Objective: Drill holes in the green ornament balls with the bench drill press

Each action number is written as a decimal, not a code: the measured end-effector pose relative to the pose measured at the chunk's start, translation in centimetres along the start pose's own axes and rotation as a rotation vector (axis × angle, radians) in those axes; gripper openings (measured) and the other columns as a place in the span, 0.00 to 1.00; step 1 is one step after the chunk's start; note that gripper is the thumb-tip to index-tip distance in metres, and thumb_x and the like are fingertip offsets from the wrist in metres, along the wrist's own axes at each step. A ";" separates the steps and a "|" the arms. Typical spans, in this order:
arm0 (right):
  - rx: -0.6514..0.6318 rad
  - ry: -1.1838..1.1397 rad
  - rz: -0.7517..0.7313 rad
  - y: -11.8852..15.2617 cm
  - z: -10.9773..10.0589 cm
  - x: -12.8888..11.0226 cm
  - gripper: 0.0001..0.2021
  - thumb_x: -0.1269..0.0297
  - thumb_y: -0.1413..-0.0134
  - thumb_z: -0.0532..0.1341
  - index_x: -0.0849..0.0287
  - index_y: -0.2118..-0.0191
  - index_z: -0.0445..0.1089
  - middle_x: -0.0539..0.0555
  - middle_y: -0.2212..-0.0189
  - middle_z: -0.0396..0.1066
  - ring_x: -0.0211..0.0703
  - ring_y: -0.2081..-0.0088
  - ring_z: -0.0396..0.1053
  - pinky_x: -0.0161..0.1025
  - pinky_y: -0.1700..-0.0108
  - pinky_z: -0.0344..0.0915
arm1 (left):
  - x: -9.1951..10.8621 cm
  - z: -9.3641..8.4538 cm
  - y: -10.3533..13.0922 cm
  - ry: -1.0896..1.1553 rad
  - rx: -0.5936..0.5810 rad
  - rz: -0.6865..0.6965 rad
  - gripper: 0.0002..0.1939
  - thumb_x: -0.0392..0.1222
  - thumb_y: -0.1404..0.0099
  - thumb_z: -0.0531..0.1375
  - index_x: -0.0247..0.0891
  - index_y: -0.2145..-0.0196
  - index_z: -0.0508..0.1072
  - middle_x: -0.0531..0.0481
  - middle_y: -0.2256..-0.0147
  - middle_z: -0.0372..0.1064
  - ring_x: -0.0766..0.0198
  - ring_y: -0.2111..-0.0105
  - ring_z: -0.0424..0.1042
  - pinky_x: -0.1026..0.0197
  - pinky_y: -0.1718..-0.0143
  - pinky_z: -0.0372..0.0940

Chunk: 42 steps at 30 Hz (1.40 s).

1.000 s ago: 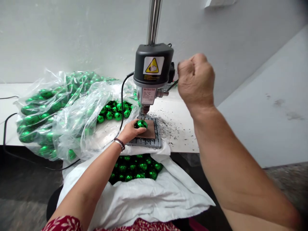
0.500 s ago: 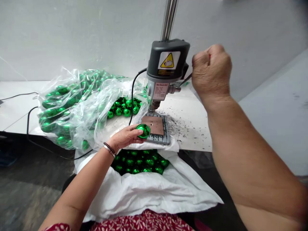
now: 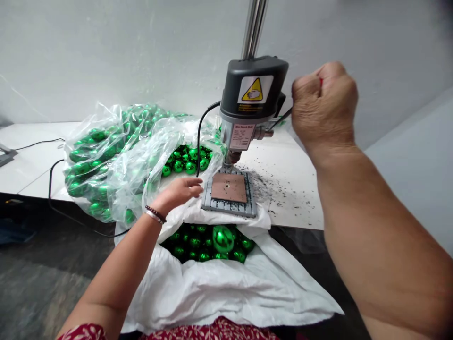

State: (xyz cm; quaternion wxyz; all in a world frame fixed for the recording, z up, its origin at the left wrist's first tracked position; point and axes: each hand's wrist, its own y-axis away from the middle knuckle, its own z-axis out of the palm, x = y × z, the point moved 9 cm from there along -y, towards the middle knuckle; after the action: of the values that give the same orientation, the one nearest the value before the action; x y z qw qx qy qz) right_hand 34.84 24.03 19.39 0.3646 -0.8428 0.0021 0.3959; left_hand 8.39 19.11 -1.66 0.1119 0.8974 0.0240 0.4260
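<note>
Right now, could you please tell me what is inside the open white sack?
Inside the open white sack, shiny green round balls show at its mouth; anything deeper is covered by them.

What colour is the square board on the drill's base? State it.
The square board is pinkish brown; head view.

The right hand (image 3: 325, 106) grips the drill lever (image 3: 283, 117). The left hand (image 3: 180, 192) hovers beside the base plate (image 3: 251, 196)
</note>
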 end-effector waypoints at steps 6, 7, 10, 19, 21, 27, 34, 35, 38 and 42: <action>0.004 0.011 -0.019 -0.2 -0.2 0.2 0.14 0.70 0.36 0.51 0.58 0.74 0.49 0.46 0.74 0.52 0.30 0.70 0.47 0.38 0.58 0.49 | -1.1 -4.5 -7.8 -0.557 0.304 -0.065 0.23 0.31 0.34 0.54 0.29 0.43 0.74 0.32 0.46 0.75 0.48 0.44 0.73 0.55 0.43 0.64; 0.006 0.012 -0.020 -0.3 -0.2 0.2 0.14 0.70 0.36 0.51 0.58 0.74 0.49 0.46 0.74 0.52 0.30 0.70 0.47 0.38 0.58 0.49 | -1.4 -4.3 -8.9 -0.563 0.296 -0.065 0.24 0.33 0.34 0.55 0.30 0.41 0.73 0.32 0.44 0.73 0.47 0.43 0.72 0.55 0.43 0.64; 0.012 0.000 -0.022 -0.2 -0.3 0.2 0.14 0.71 0.37 0.51 0.58 0.75 0.50 0.47 0.74 0.53 0.30 0.70 0.49 0.38 0.59 0.48 | -2.1 -3.2 -11.3 -0.580 0.260 -0.039 0.27 0.38 0.37 0.62 0.35 0.39 0.71 0.33 0.41 0.70 0.46 0.42 0.71 0.54 0.44 0.65; 0.011 -0.040 -0.032 0.0 -0.2 0.1 0.15 0.71 0.35 0.50 0.56 0.75 0.49 0.47 0.74 0.53 0.30 0.70 0.50 0.37 0.60 0.48 | -2.7 -4.0 -8.8 -0.100 0.304 -0.045 0.30 0.42 0.40 0.65 0.36 0.41 0.68 0.39 0.52 0.75 0.49 0.50 0.76 0.55 0.54 0.69; 0.016 -0.045 -0.033 0.0 -0.3 0.2 0.16 0.71 0.35 0.49 0.56 0.75 0.49 0.47 0.74 0.53 0.30 0.70 0.49 0.37 0.60 0.49 | -2.5 -3.8 -7.1 0.304 0.204 -0.020 0.30 0.43 0.39 0.65 0.40 0.40 0.65 0.47 0.57 0.75 0.56 0.58 0.78 0.62 0.63 0.69; 0.011 -0.046 -0.021 -0.1 -0.1 0.2 0.16 0.71 0.35 0.51 0.56 0.75 0.47 0.46 0.74 0.52 0.30 0.70 0.49 0.36 0.60 0.49 | 0.3 -0.1 -3.1 0.977 -0.191 0.066 0.36 0.46 0.44 0.70 0.48 0.41 0.61 0.56 0.66 0.69 0.62 0.69 0.79 0.68 0.75 0.64; 0.016 -0.047 -0.033 -0.1 -0.2 0.0 0.17 0.71 0.36 0.52 0.56 0.75 0.46 0.46 0.76 0.50 0.31 0.71 0.46 0.37 0.61 0.48 | 1.4 5.4 -3.9 0.932 -0.225 -0.093 0.24 0.35 0.42 0.68 0.40 0.49 0.69 0.50 0.61 0.74 0.65 0.68 0.78 0.64 0.66 0.70; 0.014 -0.051 -0.035 -0.1 -0.2 0.1 0.17 0.71 0.36 0.52 0.56 0.75 0.47 0.46 0.76 0.50 0.31 0.71 0.46 0.37 0.61 0.48 | 1.6 6.0 -4.2 0.892 -0.216 -0.100 0.21 0.36 0.41 0.68 0.39 0.50 0.71 0.49 0.61 0.74 0.65 0.68 0.78 0.64 0.67 0.70; 0.011 -0.072 -0.055 -0.3 -0.2 0.0 0.16 0.70 0.36 0.52 0.57 0.75 0.47 0.46 0.77 0.49 0.31 0.72 0.45 0.36 0.61 0.49 | 1.5 6.8 -5.2 0.749 -0.119 -0.123 0.18 0.38 0.39 0.67 0.37 0.52 0.72 0.51 0.66 0.72 0.71 0.75 0.73 0.69 0.75 0.63; -0.016 -0.045 -0.046 -0.2 -0.1 0.0 0.17 0.70 0.35 0.51 0.57 0.74 0.45 0.46 0.76 0.49 0.30 0.72 0.44 0.35 0.61 0.47 | 1.0 7.3 -6.2 0.665 -0.019 -0.144 0.17 0.40 0.36 0.65 0.37 0.50 0.72 0.55 0.70 0.69 0.77 0.82 0.64 0.72 0.84 0.51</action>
State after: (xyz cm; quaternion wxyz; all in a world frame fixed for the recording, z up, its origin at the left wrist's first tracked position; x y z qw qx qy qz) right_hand 34.93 24.15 19.59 0.3668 -0.8364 -0.0289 0.4063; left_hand 14.98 23.99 -6.77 0.1363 0.7041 0.1187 0.6867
